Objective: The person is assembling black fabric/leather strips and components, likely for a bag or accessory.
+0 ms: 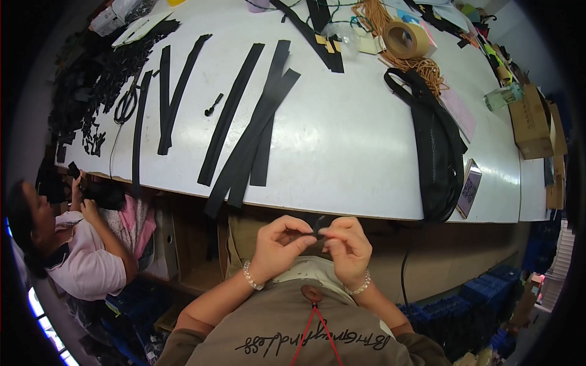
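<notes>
Just off the table's front edge, my left hand [281, 245] and my right hand [350, 249] meet in front of my body. Both are closed, thumbs and fingers pinching a small black piece [319, 224] between them. It looks like a strip or loop, but the fingertips cover most of it. Beyond my left hand, long black webbing straps [235, 116] lie on the white table [348, 146], two of them crossed and one end hanging over the edge. A small black buckle-like part [213, 105] lies among the straps.
Black scissors [126, 105] and a heap of black pieces [91, 79] lie at the left. To the right are a black bag [436, 146], a phone [469, 188], a tape roll [406, 40], orange cord [430, 70] and cardboard boxes [532, 122]. A co-worker [91, 250] sits at the left.
</notes>
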Tool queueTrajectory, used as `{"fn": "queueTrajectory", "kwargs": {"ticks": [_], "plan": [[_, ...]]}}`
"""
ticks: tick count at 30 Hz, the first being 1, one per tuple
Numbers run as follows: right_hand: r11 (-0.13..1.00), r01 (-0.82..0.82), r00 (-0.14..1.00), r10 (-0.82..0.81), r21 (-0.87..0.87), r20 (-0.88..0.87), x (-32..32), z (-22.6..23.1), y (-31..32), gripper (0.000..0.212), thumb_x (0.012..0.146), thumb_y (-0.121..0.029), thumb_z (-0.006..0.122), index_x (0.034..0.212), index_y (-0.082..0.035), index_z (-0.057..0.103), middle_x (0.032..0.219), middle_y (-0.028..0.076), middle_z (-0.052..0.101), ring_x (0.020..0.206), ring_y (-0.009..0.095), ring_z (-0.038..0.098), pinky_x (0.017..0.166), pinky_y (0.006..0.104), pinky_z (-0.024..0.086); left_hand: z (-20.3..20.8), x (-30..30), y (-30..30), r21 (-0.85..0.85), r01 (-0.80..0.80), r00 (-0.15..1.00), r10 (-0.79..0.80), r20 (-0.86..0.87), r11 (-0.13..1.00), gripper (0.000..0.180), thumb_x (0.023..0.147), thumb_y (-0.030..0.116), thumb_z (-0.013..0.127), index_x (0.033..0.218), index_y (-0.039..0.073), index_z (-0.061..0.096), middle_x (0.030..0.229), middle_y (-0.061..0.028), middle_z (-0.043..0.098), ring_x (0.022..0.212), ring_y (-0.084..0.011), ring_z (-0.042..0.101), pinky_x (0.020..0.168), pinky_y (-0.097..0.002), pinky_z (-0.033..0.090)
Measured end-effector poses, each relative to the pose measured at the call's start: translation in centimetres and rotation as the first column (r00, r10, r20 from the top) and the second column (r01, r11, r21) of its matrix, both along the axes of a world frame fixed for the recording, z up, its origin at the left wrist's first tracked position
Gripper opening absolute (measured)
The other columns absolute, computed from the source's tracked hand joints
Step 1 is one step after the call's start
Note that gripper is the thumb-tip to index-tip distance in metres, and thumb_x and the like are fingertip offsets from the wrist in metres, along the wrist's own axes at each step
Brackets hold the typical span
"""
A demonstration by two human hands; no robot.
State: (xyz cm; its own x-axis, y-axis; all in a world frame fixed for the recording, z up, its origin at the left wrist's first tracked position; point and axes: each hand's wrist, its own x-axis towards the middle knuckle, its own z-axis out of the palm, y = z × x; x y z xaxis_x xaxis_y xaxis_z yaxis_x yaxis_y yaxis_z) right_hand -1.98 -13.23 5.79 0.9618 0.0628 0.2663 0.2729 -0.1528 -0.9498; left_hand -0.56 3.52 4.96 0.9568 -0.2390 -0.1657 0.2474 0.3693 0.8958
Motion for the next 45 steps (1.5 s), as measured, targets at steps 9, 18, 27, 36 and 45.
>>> {"fn": "queueTrajectory", "kwargs": {"ticks": [9, 18, 27, 36, 45], "plan": [[0.859, -0.164, 0.865, 0.361, 0.485, -0.347, 3.3, 2.3, -0.2, 0.03, 0.09, 0.005, 0.046, 0.119, 0.004, 0.052, 0.114, 0.009, 0.054, 0.069, 0.007, 0.055, 0.059, 0.0192, 0.048, 5.4, 3.6, 0.8, 0.049, 0.057, 0.998, -0.058, 0.018, 0.997, 0.031, 0.082, -0.004, 0.066, 0.112, -0.003, 0.059, 0.097, -0.0084, 0.064, 0.085, -0.0109, 0.062, 0.076, -0.0232, 0.051], [0.858, -0.168, 0.854, 0.373, 0.486, -0.364, 5.5, 3.0, 0.4, 0.017, 0.093, -0.007, 0.056, 0.106, 0.003, 0.059, 0.084, 0.003, 0.061, 0.052, 0.004, 0.05, 0.045, 0.0173, 0.041, 9.0, 6.7, 1.6, 0.408, 0.135, 0.967, -0.209, 0.143, 0.903, 0.014, 0.082, 0.001, 0.066, 0.096, -0.001, 0.065, 0.088, -0.0053, 0.065, 0.081, -0.0078, 0.06, 0.072, -0.0214, 0.049], [0.857, -0.224, 0.852, 0.404, 0.464, -0.334, 6.4, 3.5, 0.1, 0.018, 0.089, 0.0, 0.056, 0.106, 0.004, 0.062, 0.083, -0.001, 0.06, 0.071, 0.003, 0.05, 0.063, 0.0184, 0.043, 10.9, 9.1, 2.7, 0.592, 0.327, 0.899, -0.436, 0.045, 0.737, 0.013, 0.084, 0.011, 0.066, 0.089, -0.001, 0.066, 0.074, -0.0013, 0.065, 0.062, -0.0035, 0.055, 0.056, -0.0184, 0.044], [0.801, -0.2, 0.941, 0.318, 0.565, -0.119, 7.4, 3.5, 1.6, 0.016, 0.092, -0.002, 0.056, 0.106, 0.003, 0.061, 0.091, 0.003, 0.064, 0.085, 0.007, 0.059, 0.075, 0.0206, 0.049, 10.8, 9.7, 1.7, 0.428, 0.22, 0.959, -0.274, 0.068, 0.877, 0.012, 0.087, 0.011, 0.066, 0.088, -0.001, 0.064, 0.075, 0.0006, 0.062, 0.065, -0.0026, 0.055, 0.057, -0.017, 0.046], [0.805, -0.193, 0.941, 0.313, 0.56, -0.125, 7.9, 4.4, 1.5, 0.012, 0.093, -0.003, 0.055, 0.101, 0.003, 0.062, 0.086, 0.001, 0.063, 0.079, 0.006, 0.058, 0.071, 0.0203, 0.048, 12.0, 10.2, 1.4, 0.429, 0.252, 0.937, -0.33, 0.118, 0.868, 0.013, 0.087, 0.012, 0.066, 0.089, -0.001, 0.064, 0.075, -0.0011, 0.063, 0.065, -0.0036, 0.057, 0.058, -0.0185, 0.048]]}}
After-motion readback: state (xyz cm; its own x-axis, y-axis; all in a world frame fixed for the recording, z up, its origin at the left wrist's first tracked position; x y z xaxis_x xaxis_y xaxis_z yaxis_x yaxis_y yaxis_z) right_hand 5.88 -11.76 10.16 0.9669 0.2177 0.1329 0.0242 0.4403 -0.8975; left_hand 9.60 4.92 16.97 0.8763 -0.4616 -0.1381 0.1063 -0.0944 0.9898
